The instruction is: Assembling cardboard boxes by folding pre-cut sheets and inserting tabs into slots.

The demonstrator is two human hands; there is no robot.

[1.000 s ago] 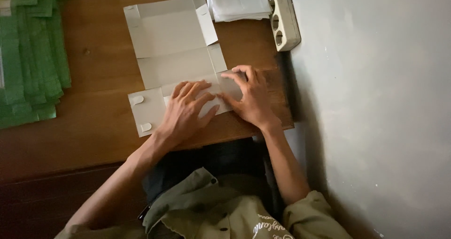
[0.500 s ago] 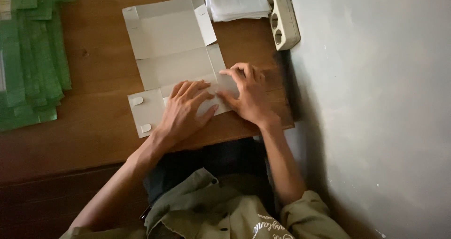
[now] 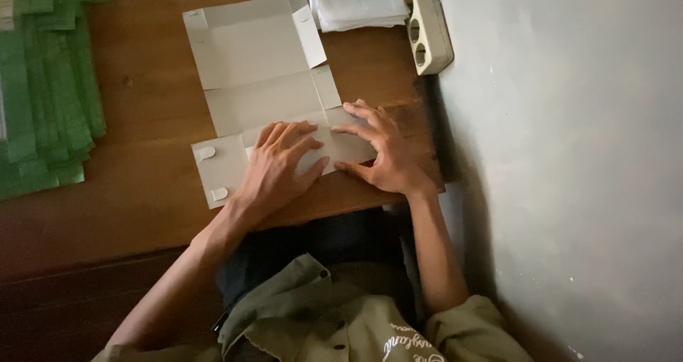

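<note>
Box blank (image 3: 256, 63), pale grey-white card, unfolded and lying flat on the worktop (image 3: 142, 213). It's a die-cut sheet: a big panel at the far end, a narrower panel below it, side flaps on the right edge, and a near strip with two little rounded tabs cut into its left part. Creases show as faint lines between the panels. Surface looks matte and smooth, thin card rather than plain paper.

Both hands are down on the near strip of the blank. Left hand (image 3: 279, 166) lies palm-down with fingers spread flat on the card, just right of the tabbed bit. Right hand (image 3: 380, 152) is right beside it, fingers splayed, fingertips pressing on the strip's right end, palm over the bare wood. Neither hand is gripping anything, both are open and pressing flat. The rest of the blank stretches away beyond the fingertips.

Worktop is dark brown wood, a bit worn. Well to the left of the left hand there's a stack of green sheets (image 3: 43, 92). Beyond the right hand sits a white pile of folded sheets (image 3: 359, 3), and next to that a cream power strip (image 3: 427, 24) against the grey wall (image 3: 569, 156).
</note>
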